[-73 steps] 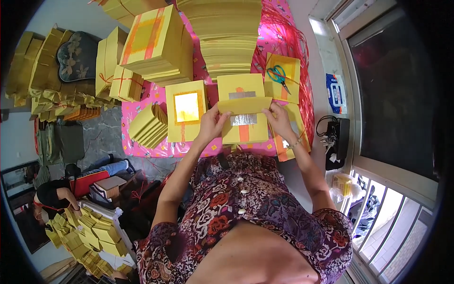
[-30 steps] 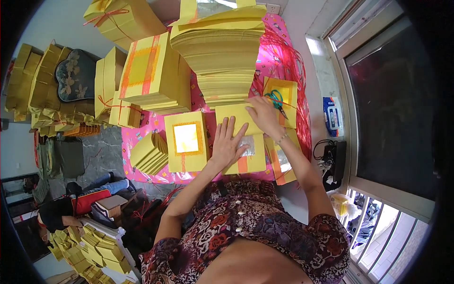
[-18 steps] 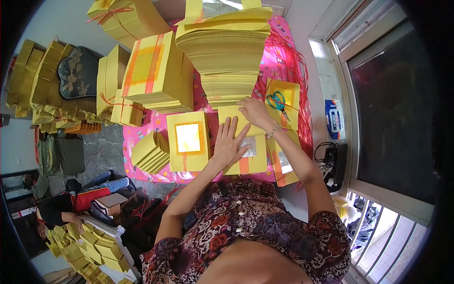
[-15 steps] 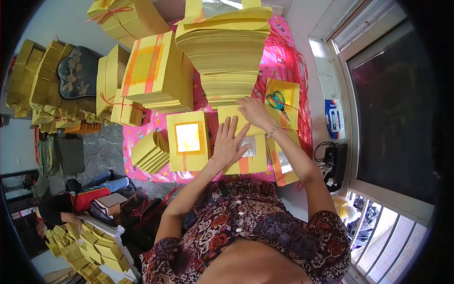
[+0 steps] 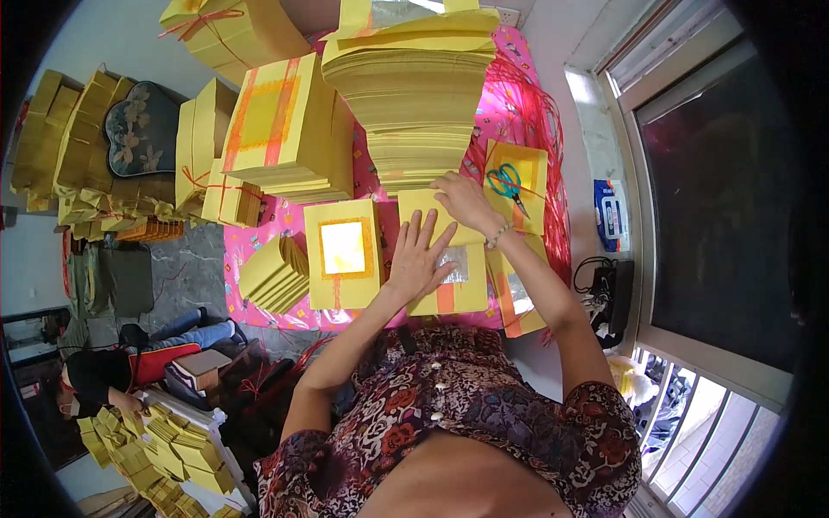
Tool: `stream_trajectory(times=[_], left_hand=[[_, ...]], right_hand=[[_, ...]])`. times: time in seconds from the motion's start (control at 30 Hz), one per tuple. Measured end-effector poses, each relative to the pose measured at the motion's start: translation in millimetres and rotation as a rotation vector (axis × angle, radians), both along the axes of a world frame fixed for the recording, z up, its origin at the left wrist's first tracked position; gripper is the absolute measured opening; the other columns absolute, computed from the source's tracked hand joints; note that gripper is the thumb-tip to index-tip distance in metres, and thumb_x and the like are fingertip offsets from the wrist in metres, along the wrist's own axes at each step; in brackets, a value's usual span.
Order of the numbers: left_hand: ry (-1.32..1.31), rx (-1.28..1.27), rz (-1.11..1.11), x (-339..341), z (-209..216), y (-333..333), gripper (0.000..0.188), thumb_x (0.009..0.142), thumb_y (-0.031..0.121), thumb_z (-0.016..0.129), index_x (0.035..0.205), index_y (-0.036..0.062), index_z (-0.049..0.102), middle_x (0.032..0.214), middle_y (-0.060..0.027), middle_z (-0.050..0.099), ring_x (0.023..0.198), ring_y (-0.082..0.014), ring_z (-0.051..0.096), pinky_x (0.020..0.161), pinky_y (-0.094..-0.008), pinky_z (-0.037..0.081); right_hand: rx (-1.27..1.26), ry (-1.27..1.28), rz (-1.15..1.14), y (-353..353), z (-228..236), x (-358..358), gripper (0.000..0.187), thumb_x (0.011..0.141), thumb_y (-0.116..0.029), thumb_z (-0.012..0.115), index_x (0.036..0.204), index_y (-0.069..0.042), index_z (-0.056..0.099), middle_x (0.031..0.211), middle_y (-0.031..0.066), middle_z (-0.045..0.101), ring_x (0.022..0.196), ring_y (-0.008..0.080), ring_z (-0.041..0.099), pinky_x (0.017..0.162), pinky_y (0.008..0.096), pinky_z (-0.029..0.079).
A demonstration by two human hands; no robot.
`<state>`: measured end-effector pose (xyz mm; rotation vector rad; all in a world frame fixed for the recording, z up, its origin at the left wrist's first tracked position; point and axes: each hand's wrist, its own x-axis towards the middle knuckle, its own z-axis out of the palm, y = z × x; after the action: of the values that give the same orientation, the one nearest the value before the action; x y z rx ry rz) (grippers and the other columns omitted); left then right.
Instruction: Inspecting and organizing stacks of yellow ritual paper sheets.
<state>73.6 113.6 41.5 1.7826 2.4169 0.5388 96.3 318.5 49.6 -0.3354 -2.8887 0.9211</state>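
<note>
My left hand (image 5: 421, 263) lies flat with spread fingers on a yellow paper sheet (image 5: 471, 298) that bears a silver square and an orange stripe. Bent fingers of my right hand (image 5: 465, 205) close on the upper edge of the same yellow paper, just below a tall paper stack (image 5: 419, 104); the fingertips are partly hidden. To the left is a yellow paper pile (image 5: 370, 289) topped by a bright foil square in an orange border. Teal-handled scissors (image 5: 508, 183) rest on another yellow sheet (image 5: 531, 162) to the right.
A pink patterned cloth (image 5: 237, 289) covers the table. Folded yellow paper (image 5: 275, 276) and a tall block of sheets (image 5: 276, 121) stand left. Red strings (image 5: 553, 147) run along the right side, beside a window (image 5: 708, 198). Another person (image 5: 104, 375) handles yellow bundles at lower left.
Both my hands stay in nearly the same place on the yellow paper. At lower left the other person's arm and head have shifted slightly.
</note>
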Motion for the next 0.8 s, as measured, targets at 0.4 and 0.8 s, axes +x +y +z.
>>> stream_trajectory(times=[0.4,0.8], left_hand=[[-0.001,0.0,-0.008,-1.1,-3.7,-2.0,0.078,0.091,0.056,0.06,0.155,0.0199,0.035,0.159,-0.0241,0.027,0.145,-0.0505,0.022,0.116,-0.0622,0.023],[0.039,-0.067,-0.006,-2.0,-9.5,-5.7,0.085,0.088,0.064,0.057,0.156,0.0193,0.034,0.161,-0.0242,0.022,0.148,-0.05,0.017,0.117,-0.0605,0.019]], right_hand=[[0.006,0.043,0.01,0.1,-5.3,-0.7,0.025,0.089,-0.014,0.063,0.112,-0.005,0.067,0.108,0.0149,0.065,0.1,0.0358,0.063,0.087,0.0459,0.051],[-0.009,0.159,-0.206,-46.5,26.5,71.2,0.014,0.09,-0.015,0.064,0.098,-0.005,0.06,0.093,0.0121,0.059,0.091,0.0334,0.06,0.079,0.0445,0.051]])
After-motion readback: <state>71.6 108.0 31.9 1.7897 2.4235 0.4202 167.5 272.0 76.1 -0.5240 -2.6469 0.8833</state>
